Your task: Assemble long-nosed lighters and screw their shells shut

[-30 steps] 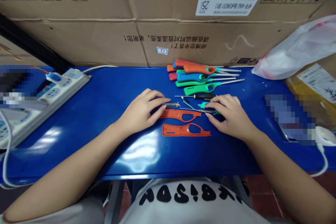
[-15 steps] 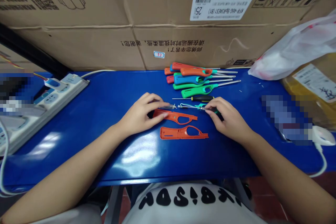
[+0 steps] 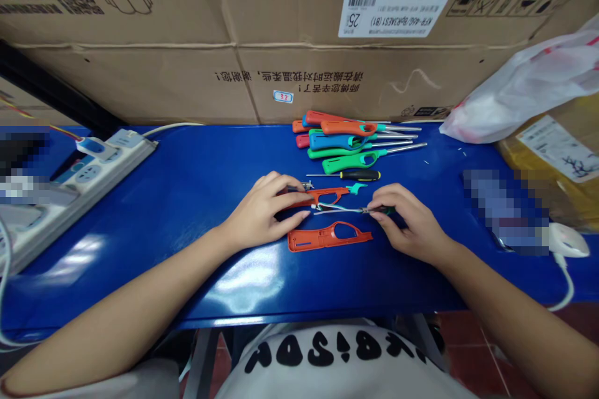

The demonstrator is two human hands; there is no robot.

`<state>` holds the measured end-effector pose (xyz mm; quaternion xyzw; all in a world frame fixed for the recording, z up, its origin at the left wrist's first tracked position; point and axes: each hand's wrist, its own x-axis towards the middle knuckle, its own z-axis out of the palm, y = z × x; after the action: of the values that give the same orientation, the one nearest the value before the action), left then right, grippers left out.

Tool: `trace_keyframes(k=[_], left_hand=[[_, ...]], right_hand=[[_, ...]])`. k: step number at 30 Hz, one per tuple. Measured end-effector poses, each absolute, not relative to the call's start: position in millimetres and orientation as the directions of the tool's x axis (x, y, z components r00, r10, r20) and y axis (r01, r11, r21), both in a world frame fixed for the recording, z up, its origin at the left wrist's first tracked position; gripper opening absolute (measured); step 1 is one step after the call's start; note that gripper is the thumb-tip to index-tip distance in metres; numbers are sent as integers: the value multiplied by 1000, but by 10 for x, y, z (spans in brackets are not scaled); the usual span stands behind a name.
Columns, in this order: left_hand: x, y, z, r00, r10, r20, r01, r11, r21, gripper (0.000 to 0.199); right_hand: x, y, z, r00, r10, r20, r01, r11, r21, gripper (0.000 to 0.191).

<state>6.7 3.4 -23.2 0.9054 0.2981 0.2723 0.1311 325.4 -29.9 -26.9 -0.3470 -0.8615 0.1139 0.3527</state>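
Two orange lighter shell halves lie on the blue table: the upper shell half (image 3: 327, 192) and the lower shell half (image 3: 327, 237). My left hand (image 3: 266, 209) reaches over the left end of the upper one, a small metal part (image 3: 306, 185) by its fingertips; whether it grips anything is unclear. My right hand (image 3: 406, 219) pinches a thin metal piece with wires (image 3: 344, 209), which points left between the halves. A teal trigger piece (image 3: 357, 188) lies at the right end of the upper half.
Behind the hands lie a black-handled screwdriver (image 3: 360, 175) and several coloured lighters (image 3: 344, 141). A power strip (image 3: 88, 177) is at the left. A blurred dark object (image 3: 505, 209), white plug (image 3: 568, 240) and plastic bag (image 3: 519, 90) are at the right. A cardboard box (image 3: 187, 25) stands behind.
My right hand has moved slightly towards me with the thin metal piece. The teal piece now lies apart from that hand. The upper shell half has shifted slightly up and left.
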Motion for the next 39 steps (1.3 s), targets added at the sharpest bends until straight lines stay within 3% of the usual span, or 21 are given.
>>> trace_keyframes(k=[3,7,12,18,27,34,39], left_hand=[[100,-59,-173,748,500,437,365,-859,359,31],[155,-149,-183,850,401,343,284,-896,342,36],[137,-138,-174,836,500,227,375,-822,428,25],[31,-54,-85,800,557,221,488,-820,300,23],[-17,23,-139,750,602,274,550,-797,249,25],[-1,9,-112,751,595,286,530,-802,275,26],[58,-61,-114,761,562,324,448,-816,365,30]], right_hand=[[3349,-392,-306,-587,679,441,528,734,-427,18],[3461,-520,-349,-641,665,383,537,745,-395,21],[3478,-520,-358,-657,644,392,554,765,-328,28],[3386,-330,-383,-670,611,422,571,787,-234,23],[3197,-136,-356,-473,572,670,492,802,-338,33],[3245,-146,-356,-714,579,394,502,815,-289,20],[3238,-169,-368,-672,577,464,500,816,-290,20]])
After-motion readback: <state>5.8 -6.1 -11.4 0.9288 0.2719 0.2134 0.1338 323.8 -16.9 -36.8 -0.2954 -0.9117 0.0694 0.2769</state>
